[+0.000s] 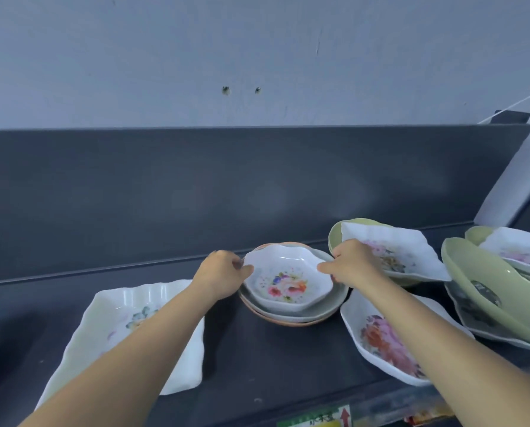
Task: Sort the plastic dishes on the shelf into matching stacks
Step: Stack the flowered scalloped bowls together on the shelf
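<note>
Small white scalloped floral plastic bowl atop round stack: left hand and right hand pinch opposite rims. Probably light, stiff, slick; rim hold suits.

A pale grey-blue wall, evenly lit, rises behind a dark grey shelf with a tall back panel. Two small dark holes sit side by side in the wall above the shelf's middle. A thin white string crosses the wall above the shelf's right end.

Shop shelf with price label
</note>
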`<action>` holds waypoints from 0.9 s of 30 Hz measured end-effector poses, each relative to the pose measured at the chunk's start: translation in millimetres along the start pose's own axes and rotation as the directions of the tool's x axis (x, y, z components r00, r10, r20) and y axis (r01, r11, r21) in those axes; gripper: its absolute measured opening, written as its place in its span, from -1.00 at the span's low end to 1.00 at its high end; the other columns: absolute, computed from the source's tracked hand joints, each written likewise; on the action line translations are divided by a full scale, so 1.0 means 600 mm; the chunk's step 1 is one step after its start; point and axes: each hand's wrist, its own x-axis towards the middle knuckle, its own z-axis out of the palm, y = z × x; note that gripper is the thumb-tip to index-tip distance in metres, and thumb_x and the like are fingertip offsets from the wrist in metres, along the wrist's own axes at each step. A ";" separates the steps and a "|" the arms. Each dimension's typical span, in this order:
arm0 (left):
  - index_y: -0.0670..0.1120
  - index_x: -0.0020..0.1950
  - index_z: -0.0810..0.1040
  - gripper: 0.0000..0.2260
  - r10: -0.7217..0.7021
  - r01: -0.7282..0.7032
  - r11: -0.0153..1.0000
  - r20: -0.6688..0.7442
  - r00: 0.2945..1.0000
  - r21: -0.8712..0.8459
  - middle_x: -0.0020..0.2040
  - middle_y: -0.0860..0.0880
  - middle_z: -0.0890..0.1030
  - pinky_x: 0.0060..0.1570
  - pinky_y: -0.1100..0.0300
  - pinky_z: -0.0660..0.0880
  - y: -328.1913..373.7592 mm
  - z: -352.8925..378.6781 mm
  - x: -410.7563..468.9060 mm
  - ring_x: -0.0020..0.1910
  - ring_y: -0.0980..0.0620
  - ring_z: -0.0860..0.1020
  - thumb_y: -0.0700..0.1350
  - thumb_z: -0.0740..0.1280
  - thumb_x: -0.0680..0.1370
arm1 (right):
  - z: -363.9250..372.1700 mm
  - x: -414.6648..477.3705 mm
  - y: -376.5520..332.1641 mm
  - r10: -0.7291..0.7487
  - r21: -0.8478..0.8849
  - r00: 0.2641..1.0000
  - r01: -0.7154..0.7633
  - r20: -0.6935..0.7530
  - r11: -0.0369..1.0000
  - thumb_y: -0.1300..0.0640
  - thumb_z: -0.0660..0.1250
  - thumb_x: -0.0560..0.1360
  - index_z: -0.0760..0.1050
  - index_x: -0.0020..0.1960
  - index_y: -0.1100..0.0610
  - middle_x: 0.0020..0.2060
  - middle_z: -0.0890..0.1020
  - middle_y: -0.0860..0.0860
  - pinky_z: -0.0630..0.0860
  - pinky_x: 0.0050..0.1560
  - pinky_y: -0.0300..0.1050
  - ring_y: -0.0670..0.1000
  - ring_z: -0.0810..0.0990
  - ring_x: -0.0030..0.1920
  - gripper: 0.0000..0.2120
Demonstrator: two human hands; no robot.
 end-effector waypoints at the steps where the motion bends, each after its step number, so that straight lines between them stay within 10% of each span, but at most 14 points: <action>1: -0.11 -0.42 0.22 -0.62 0.001 -0.001 1.000 -0.005 1.000 0.008 -0.44 -0.02 0.23 -0.37 0.19 0.16 0.000 0.004 0.006 -0.41 0.01 0.20 -0.07 0.32 0.49 | 0.001 0.005 -0.001 -0.013 -0.010 1.000 0.013 0.009 1.000 0.18 0.38 0.31 0.16 -0.43 0.10 -0.48 0.29 0.02 0.10 -0.43 -0.15 0.03 0.24 -0.43 -0.62; 10: -0.08 -0.36 0.26 -0.81 0.043 -0.043 0.999 -0.062 0.997 0.005 -0.37 -0.02 0.26 -0.30 0.17 0.15 -0.011 0.018 0.037 -0.32 0.04 0.18 -0.29 0.23 0.34 | 0.020 0.032 0.011 -0.039 0.000 0.999 0.039 0.015 0.999 0.44 0.17 0.27 0.19 -0.49 0.14 -0.51 0.23 0.13 0.08 -0.40 -0.18 0.10 0.26 -0.40 -0.71; 13: 0.04 -0.26 0.34 -0.88 0.105 -0.107 0.994 -0.090 0.990 -0.027 -0.30 0.04 0.37 -0.25 0.19 0.25 -0.008 0.004 0.036 -0.28 0.07 0.27 -0.19 0.17 0.31 | 0.020 0.036 0.010 -0.035 0.105 0.999 0.037 -0.015 0.994 0.45 0.17 0.25 0.56 -0.11 0.42 -0.15 0.59 0.38 0.33 -0.34 -0.13 0.24 0.68 -0.20 -0.72; 14: 0.02 -0.28 0.38 -0.91 0.121 -0.127 0.991 -0.111 0.986 -0.051 -0.30 0.03 0.40 -0.24 0.19 0.28 -0.005 -0.003 0.032 -0.27 0.06 0.29 -0.17 0.16 0.32 | 0.017 0.035 0.006 -0.053 0.143 0.998 0.057 -0.030 0.988 0.46 0.17 0.24 0.53 0.01 0.43 -0.05 0.60 0.35 0.49 -0.34 -0.04 -0.09 0.35 -0.14 -0.64; 17: -0.11 -0.14 0.65 -0.78 0.152 -0.180 0.970 -0.170 0.974 -0.166 -0.26 -0.09 0.61 -0.21 0.17 0.49 0.009 -0.037 0.009 -0.30 -0.08 0.42 -0.26 0.20 0.43 | -0.003 0.016 -0.016 -0.083 0.203 0.993 0.099 -0.087 0.974 0.44 0.20 0.22 0.49 0.04 0.43 0.01 0.58 0.35 0.54 -0.09 0.38 0.34 0.59 0.02 -0.61; 27: -0.12 0.01 0.68 -0.66 0.087 -0.154 0.950 -0.243 0.966 -0.272 -0.13 -0.07 0.71 -0.40 0.34 0.57 -0.073 -0.198 -0.102 -0.31 0.10 0.68 -0.35 0.14 0.50 | 0.028 -0.075 -0.172 -0.209 0.346 0.975 0.220 -0.071 0.912 0.38 0.25 0.28 0.62 -0.32 -0.09 -0.26 0.72 0.00 0.66 -0.10 0.09 0.09 0.71 -0.21 -0.62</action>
